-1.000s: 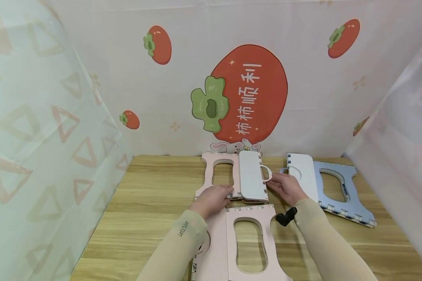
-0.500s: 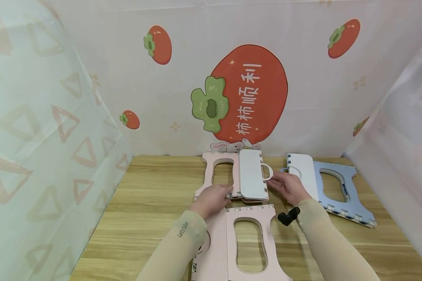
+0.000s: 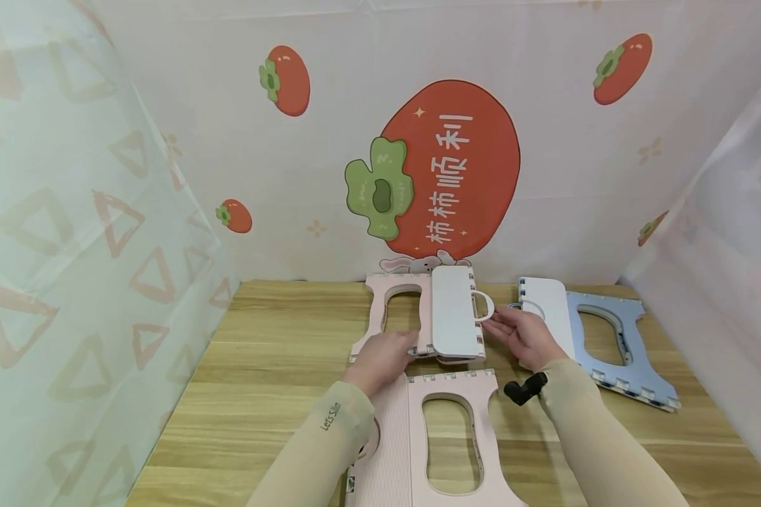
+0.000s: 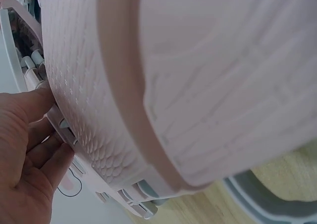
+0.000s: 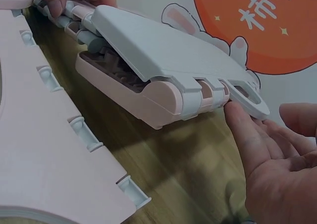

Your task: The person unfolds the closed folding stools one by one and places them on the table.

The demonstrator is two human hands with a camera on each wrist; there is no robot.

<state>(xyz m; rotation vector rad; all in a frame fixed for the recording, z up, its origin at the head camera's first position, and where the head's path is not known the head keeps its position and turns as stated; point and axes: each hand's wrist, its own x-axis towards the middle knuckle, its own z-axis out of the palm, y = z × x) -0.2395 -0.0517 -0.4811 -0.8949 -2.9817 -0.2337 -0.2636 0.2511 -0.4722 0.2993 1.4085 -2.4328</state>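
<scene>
A pink folding stool with a white half-panel (image 3: 454,310) lies at the back middle of the table. My left hand (image 3: 383,358) pinches its near edge; in the left wrist view the thumb and curled fingers (image 4: 54,164) hold the hinged rim. My right hand (image 3: 525,338) is at the stool's right end, its extended fingers touching the underside beside the white loop handle (image 5: 247,102), thumb apart. In the right wrist view the white panel (image 5: 163,48) stands at a slant over the pink lower part (image 5: 124,87), with a gap between them, and that end is off the table.
Another pink folding stool (image 3: 504,451) lies flat in front, partly under my left forearm. To the right lies a blue and white folding stool (image 3: 634,345), near my right hand. A printed cloth wall (image 3: 317,176) stands behind the wooden table (image 3: 260,352).
The white panel and handle end have risen slightly, and my right hand has shifted a little to the right and up with it. My left hand stays at the near edge.
</scene>
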